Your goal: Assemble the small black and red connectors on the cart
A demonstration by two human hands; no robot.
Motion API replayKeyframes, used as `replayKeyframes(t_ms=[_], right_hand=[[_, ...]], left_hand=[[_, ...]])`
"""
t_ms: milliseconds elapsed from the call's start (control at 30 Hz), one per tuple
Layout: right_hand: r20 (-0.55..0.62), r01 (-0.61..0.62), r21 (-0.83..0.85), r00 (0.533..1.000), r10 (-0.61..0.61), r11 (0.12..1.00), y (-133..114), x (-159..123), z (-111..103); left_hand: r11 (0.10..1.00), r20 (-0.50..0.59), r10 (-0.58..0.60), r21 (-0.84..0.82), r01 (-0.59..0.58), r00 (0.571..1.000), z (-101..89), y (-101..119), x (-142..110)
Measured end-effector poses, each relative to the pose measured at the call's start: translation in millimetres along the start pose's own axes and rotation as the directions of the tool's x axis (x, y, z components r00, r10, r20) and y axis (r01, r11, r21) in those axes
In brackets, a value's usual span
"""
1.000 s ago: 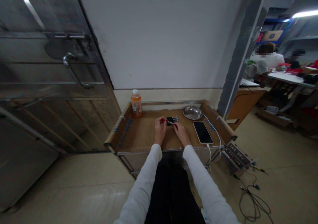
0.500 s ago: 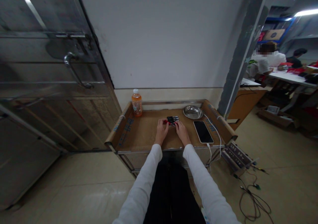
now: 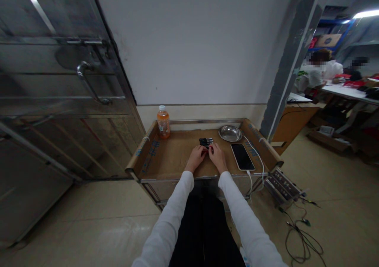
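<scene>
A row of several slim black pen-like items [image 3: 206, 141] lies on the cardboard-covered top of the cart, just beyond my fingertips. My left hand [image 3: 196, 157] is closed, its fingertips pinching a small red item [image 3: 205, 152] that is mostly hidden. Close beside it, my right hand [image 3: 217, 156] has its fingers bent and pressed together near the lower end of the row. What the right fingertips hold is too small and covered to make out. The two hands almost meet.
An orange drink bottle [image 3: 163, 122] stands at the back left. On the right are a metal dish [image 3: 230, 133] and a phone [image 3: 242, 157] with a white cable [image 3: 257, 152]. Raised cardboard edges line the cart [image 3: 142, 152]. A device [image 3: 282, 188] with cables sits below; people sit farther right.
My left hand has come toward the right hand and slightly nearer to me, its fingers curling more. The red item has moved with it, and more of the black row shows.
</scene>
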State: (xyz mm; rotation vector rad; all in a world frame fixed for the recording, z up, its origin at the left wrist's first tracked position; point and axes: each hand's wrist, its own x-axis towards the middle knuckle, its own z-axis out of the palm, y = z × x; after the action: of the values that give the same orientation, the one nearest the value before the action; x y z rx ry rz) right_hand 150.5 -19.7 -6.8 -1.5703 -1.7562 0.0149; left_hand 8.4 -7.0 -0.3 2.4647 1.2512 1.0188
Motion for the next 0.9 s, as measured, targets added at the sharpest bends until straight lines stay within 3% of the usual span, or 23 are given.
replayKeyframes(t_ms=[367,633,733,900], right_hand=[[0.092,0.053,-0.109,0.995,-0.043,0.993,-3,-1,-1],[0.064,0.034,-0.154,0.998,-0.024,0.987,1,0,5],[0.070,0.022,-0.152,0.997,-0.011,0.988,3,1,7],[0.117,-0.009,-0.144,0.993,0.026,0.990,3,3,7]], left_hand=[[0.997,0.015,-0.072,0.020,0.072,0.997,-1.0,-2,-6],[0.971,-0.144,-0.234,0.018,0.239,0.962,5.6,-13,-13],[0.977,-0.152,-0.215,-0.042,0.211,0.965,4.8,-11,-14],[0.990,-0.052,-0.054,-0.132,0.047,0.997,0.1,-1,-13]])
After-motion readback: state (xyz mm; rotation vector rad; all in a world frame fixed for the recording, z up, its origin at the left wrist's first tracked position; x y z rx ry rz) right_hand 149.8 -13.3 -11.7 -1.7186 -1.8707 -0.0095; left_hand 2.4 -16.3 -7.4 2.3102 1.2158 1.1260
